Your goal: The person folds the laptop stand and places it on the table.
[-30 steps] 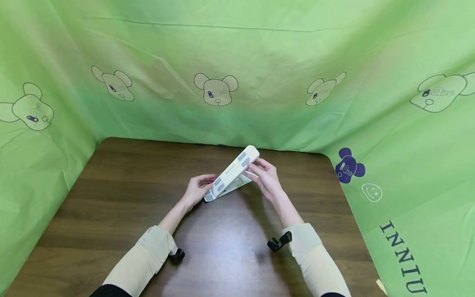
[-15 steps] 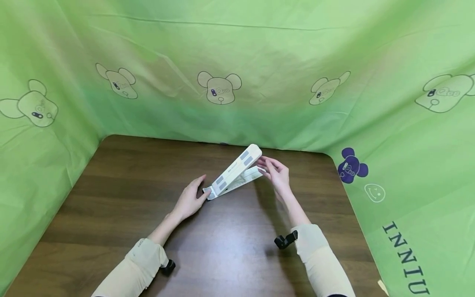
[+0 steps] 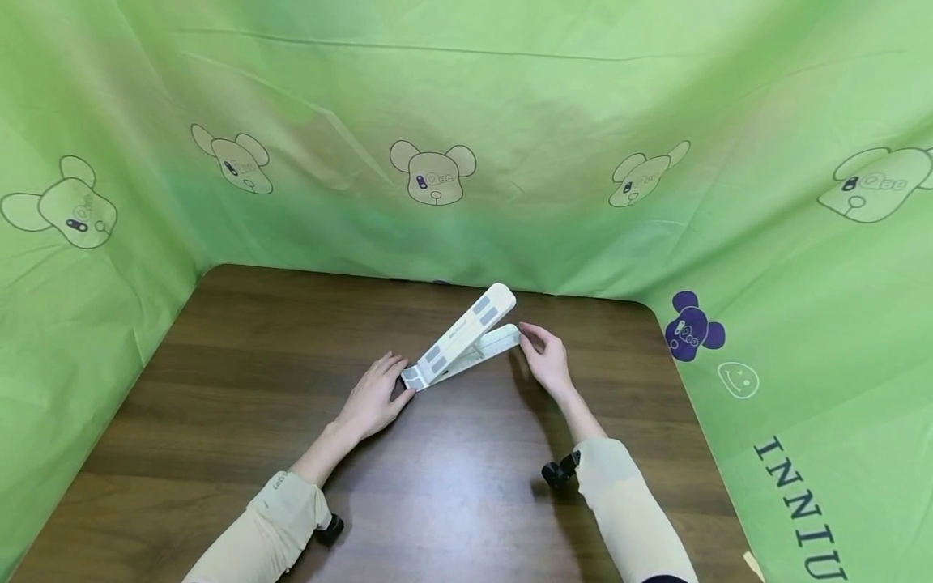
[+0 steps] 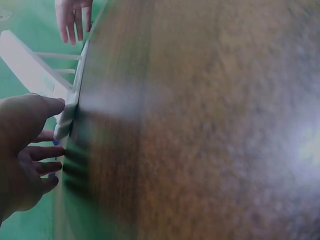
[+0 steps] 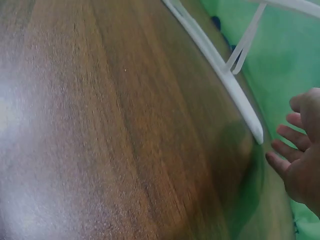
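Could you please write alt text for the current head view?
A person's left hand and right hand are at opposite ends of a white hinged stand, opened into a V on a brown wooden table. Green cloth printed with cartoon animal heads hangs behind.

I'm in a cloth-walled booth (image 3: 95, 324): green printed cloth (image 3: 510, 89) hangs beyond my left hand (image 3: 370, 398) and right hand (image 3: 548, 364) and to either side, enclosing 3 sides of the table (image 3: 452, 470).
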